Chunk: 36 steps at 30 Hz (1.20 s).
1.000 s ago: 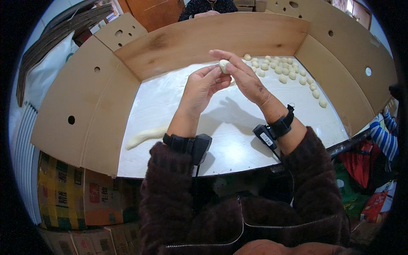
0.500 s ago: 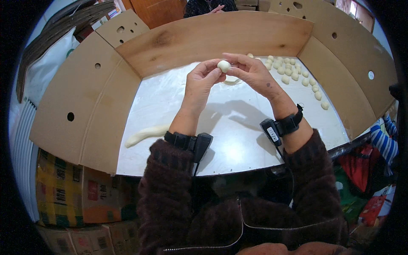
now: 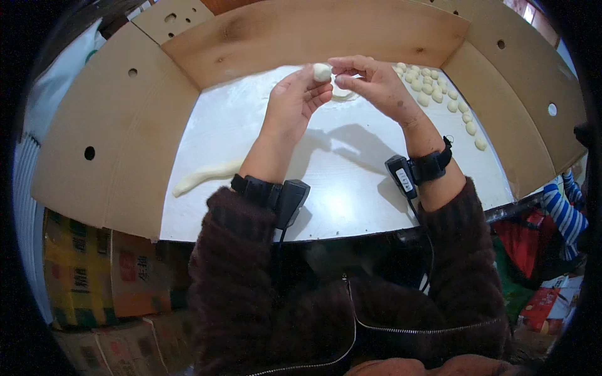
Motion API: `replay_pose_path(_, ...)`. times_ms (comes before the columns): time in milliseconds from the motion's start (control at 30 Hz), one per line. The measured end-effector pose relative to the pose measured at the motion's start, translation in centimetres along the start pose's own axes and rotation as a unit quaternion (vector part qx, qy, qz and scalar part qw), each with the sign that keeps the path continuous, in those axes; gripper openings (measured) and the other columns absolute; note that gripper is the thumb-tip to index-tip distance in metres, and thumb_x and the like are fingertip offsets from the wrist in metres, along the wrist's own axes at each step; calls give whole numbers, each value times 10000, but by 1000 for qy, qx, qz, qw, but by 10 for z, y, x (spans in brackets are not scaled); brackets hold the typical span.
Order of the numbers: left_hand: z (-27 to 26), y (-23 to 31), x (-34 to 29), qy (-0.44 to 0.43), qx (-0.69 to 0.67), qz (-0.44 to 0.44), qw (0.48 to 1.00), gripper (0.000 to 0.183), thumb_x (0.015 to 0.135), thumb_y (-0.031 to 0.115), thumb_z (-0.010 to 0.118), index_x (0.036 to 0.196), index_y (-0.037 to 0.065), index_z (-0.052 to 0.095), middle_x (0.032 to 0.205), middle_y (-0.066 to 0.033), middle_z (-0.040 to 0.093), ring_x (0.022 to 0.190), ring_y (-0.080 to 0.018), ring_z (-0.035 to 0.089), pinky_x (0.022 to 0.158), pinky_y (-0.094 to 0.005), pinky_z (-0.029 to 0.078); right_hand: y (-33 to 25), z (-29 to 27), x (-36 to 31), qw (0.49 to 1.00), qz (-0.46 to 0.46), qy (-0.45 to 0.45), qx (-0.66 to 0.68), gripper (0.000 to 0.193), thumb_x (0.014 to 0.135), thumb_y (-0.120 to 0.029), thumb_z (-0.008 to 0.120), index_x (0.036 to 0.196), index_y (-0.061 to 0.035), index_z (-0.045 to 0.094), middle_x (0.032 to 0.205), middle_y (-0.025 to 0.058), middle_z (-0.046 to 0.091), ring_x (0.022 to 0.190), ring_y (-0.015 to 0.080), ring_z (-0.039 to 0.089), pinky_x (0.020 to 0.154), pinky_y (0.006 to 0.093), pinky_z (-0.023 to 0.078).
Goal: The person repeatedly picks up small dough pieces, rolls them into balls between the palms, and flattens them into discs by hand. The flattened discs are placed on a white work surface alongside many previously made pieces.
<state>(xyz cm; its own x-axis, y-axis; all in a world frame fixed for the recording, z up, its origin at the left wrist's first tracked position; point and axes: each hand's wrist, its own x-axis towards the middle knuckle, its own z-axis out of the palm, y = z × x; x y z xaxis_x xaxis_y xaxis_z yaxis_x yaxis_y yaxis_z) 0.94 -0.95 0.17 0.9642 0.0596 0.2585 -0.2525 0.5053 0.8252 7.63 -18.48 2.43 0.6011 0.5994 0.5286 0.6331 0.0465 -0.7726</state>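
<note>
A small white dough ball [image 3: 322,73] is held up at the thumb and fingertips of my left hand [image 3: 291,103], whose other fingers curl below it. My right hand [image 3: 379,88] hovers just to the right of the ball, thumb and fingers parted, with nothing visible between them. Whether its fingertip touches the ball I cannot tell. Partly hidden behind the hands, a pale flat round of dough [image 3: 342,94] lies on the white work surface [image 3: 338,200]. A dough roll [image 3: 204,178] rests left of my left forearm.
Several dough balls [image 3: 437,95] are spread over the far right of the surface. A wooden board [image 3: 313,37] closes off the back. Cardboard walls stand along the left [image 3: 113,138] and right [image 3: 508,119]. Printed boxes [image 3: 141,269] are stacked below at the left.
My right hand has come away from the dough ball, which stays in my left hand. The left hand has turned, its fingers now below the ball. The view has tipped slightly.
</note>
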Motion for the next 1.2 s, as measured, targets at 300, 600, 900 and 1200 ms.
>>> replay_pose_path(300,12,-9,-4,-24,16,-7,1000,316,946,235,592,1101,-40,572,1052,-135,631,966,-175,641,892,-283,548,5,2,-3,998,-3,-7,-55,348,916,-299,620,1091,-2,671,975,77,685,886,140,637,769,268,523)
replay_pose_path(600,-6,-14,2,-22,81,-21,996,338,927,228,616,1120,-47,571,1031,-157,664,906,-167,671,828,-260,565,8,-3,-2,983,113,-5,141,398,942,-342,557,1016,33,667,929,104,670,834,153,647,798,289,539)
replay_pose_path(900,-5,-14,-2,-25,147,-33,988,320,901,234,654,1078,-30,605,934,-90,668,816,-136,643,762,-258,539,14,4,-4,991,121,-14,51,306,898,-287,645,969,9,674,829,64,671,754,123,643,728,266,546)
replay_pose_path(1200,-8,-6,-1,0,301,-1,954,265,895,202,654,1043,-15,626,904,-54,654,773,-111,613,708,-252,509,-1,4,-7,989,139,4,58,325,894,-252,656,1035,41,663,832,89,682,738,134,663,696,254,558)
